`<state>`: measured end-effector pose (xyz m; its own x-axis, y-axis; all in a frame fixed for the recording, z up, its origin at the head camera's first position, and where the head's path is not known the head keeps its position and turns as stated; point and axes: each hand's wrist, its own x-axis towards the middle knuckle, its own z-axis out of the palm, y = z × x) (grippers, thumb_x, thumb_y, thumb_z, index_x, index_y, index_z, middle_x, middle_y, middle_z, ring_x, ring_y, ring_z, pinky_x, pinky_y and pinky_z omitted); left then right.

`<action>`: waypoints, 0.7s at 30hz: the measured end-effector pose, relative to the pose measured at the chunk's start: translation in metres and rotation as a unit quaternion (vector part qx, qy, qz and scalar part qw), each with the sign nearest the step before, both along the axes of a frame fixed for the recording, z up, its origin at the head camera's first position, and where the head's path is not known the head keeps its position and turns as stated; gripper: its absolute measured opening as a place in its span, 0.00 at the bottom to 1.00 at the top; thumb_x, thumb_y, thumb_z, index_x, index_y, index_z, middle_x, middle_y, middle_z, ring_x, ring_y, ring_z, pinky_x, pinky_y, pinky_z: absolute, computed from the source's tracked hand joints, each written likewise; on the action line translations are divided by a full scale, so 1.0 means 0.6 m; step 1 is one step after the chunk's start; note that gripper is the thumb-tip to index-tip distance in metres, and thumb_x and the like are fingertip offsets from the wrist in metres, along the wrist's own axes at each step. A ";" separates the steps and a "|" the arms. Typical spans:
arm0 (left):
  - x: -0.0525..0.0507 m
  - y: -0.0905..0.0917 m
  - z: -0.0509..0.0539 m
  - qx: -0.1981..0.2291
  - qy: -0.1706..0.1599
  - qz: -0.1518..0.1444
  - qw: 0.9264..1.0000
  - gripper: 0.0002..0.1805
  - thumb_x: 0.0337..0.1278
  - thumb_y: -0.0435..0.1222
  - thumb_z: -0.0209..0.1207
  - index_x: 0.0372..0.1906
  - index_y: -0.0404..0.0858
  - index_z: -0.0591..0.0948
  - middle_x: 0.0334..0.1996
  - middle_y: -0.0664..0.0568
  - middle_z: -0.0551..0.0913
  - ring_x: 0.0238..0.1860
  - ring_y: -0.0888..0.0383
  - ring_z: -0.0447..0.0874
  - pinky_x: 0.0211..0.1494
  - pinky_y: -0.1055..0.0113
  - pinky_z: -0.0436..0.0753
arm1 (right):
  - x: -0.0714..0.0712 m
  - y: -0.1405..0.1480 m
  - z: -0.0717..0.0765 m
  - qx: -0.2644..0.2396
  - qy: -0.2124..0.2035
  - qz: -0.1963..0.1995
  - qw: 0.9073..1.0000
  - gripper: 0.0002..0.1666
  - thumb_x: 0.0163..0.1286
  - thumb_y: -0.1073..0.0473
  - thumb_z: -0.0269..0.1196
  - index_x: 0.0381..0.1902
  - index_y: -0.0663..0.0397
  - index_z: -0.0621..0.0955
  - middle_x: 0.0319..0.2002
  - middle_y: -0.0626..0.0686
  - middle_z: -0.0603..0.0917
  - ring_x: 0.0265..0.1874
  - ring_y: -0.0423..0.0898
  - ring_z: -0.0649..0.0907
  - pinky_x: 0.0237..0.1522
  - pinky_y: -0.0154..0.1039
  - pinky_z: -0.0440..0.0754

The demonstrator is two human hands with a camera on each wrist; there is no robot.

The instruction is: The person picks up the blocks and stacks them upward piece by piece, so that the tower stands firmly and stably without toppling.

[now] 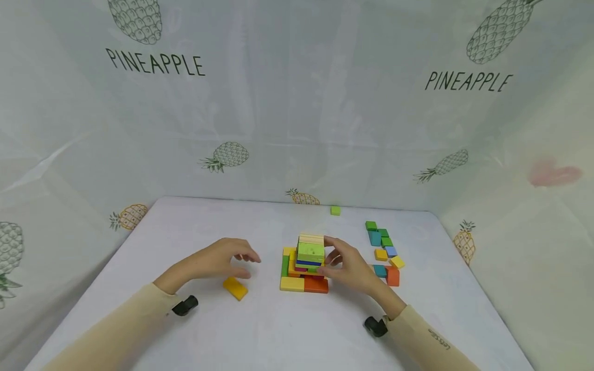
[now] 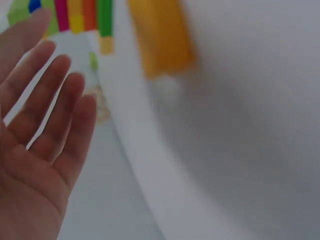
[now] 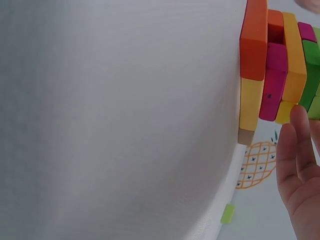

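Observation:
A layered stack of coloured blocks [image 1: 311, 252] stands on the white table, with light green and pale wood blocks on top. My right hand [image 1: 348, 265] is at its right side, thumb toward the near face and fingers toward the far side. In the right wrist view, extended fingers [image 3: 295, 145] reach the ends of the yellow and green blocks; the thumb tip is out of frame. To the left of the stack, my left hand [image 1: 223, 260] hovers with loosely bent, spread fingers and nothing in them. Just below it lies a loose orange-yellow block [image 1: 235, 288].
Several loose blocks lie right of the stack, among them a teal block [image 1: 375, 238], a yellow block [image 1: 397, 262] and a red-orange block [image 1: 393, 276]. One light green block [image 1: 335, 210] sits by the table's back edge. A pineapple-print cloth [image 1: 297, 103] surrounds the table.

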<state>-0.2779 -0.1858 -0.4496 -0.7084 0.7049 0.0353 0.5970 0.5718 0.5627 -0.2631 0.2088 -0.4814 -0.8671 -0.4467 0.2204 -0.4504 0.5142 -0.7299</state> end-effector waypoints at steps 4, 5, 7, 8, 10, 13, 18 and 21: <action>0.005 -0.058 -0.029 -0.027 -0.040 -0.019 0.999 0.19 0.60 0.44 0.77 0.56 0.55 0.88 0.50 0.66 0.86 0.52 0.60 0.83 0.60 0.59 0.84 | 0.001 -0.001 0.001 0.003 -0.002 -0.001 1.000 0.49 0.64 0.53 0.80 0.79 0.44 0.69 0.66 0.50 0.80 0.46 0.43 0.84 0.52 0.39 0.88; 0.006 -0.067 -0.034 -0.027 -0.041 -0.026 0.998 0.19 0.59 0.43 0.77 0.55 0.55 0.88 0.50 0.67 0.86 0.52 0.61 0.82 0.60 0.60 0.84 | 0.001 -0.001 0.001 0.004 -0.001 0.000 1.000 0.49 0.64 0.53 0.80 0.79 0.44 0.69 0.66 0.50 0.80 0.46 0.43 0.84 0.52 0.39 0.88; 0.008 -0.081 -0.042 -0.024 -0.036 -0.038 0.998 0.19 0.59 0.42 0.77 0.54 0.56 0.88 0.49 0.69 0.85 0.51 0.63 0.82 0.59 0.64 0.84 | 0.001 0.000 0.001 0.002 0.001 0.001 1.000 0.49 0.64 0.53 0.80 0.79 0.45 0.69 0.66 0.51 0.80 0.46 0.43 0.85 0.51 0.39 0.88; 0.009 -0.085 -0.044 -0.019 -0.034 -0.043 0.998 0.18 0.59 0.41 0.77 0.53 0.56 0.88 0.49 0.69 0.85 0.50 0.63 0.82 0.58 0.64 0.84 | 0.001 0.000 0.001 0.001 0.003 0.001 1.000 0.50 0.64 0.53 0.80 0.79 0.46 0.69 0.67 0.52 0.80 0.46 0.43 0.85 0.51 0.40 0.88; 0.009 -0.088 -0.047 -0.013 -0.024 -0.047 0.999 0.17 0.59 0.38 0.77 0.52 0.56 0.88 0.48 0.69 0.85 0.49 0.64 0.82 0.57 0.66 0.85 | 0.001 0.001 0.002 -0.002 0.007 0.003 1.000 0.50 0.64 0.53 0.80 0.79 0.47 0.69 0.66 0.53 0.80 0.46 0.44 0.85 0.51 0.41 0.89; 0.005 -0.086 -0.048 -0.008 -0.012 -0.043 0.999 0.17 0.60 0.37 0.77 0.51 0.55 0.88 0.47 0.69 0.85 0.47 0.64 0.83 0.54 0.67 0.86 | 0.002 0.002 0.003 -0.001 0.007 0.002 1.000 0.50 0.64 0.53 0.80 0.79 0.48 0.69 0.67 0.53 0.80 0.46 0.45 0.85 0.51 0.41 0.89; -0.011 -0.064 -0.043 0.022 0.023 -0.004 0.999 0.16 0.62 0.37 0.76 0.52 0.54 0.88 0.47 0.68 0.86 0.46 0.66 0.85 0.53 0.67 0.87 | 0.002 0.002 0.003 0.003 -0.001 -0.001 1.000 0.49 0.64 0.54 0.80 0.79 0.47 0.69 0.67 0.51 0.80 0.46 0.45 0.85 0.52 0.39 0.88; -0.020 -0.038 -0.026 0.060 0.054 0.045 0.996 0.17 0.62 0.38 0.75 0.54 0.54 0.88 0.48 0.67 0.86 0.47 0.66 0.85 0.55 0.64 0.88 | 0.001 0.000 0.003 0.005 -0.009 -0.005 1.000 0.49 0.64 0.55 0.80 0.79 0.44 0.69 0.67 0.49 0.79 0.46 0.44 0.84 0.53 0.38 0.87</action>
<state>-0.2901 -0.2087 -0.4655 -0.7561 0.6247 0.1951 0.6070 0.5577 0.5662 -0.2626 0.2088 -0.4799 -0.8756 -0.4399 0.1996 -0.4314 0.5261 -0.7328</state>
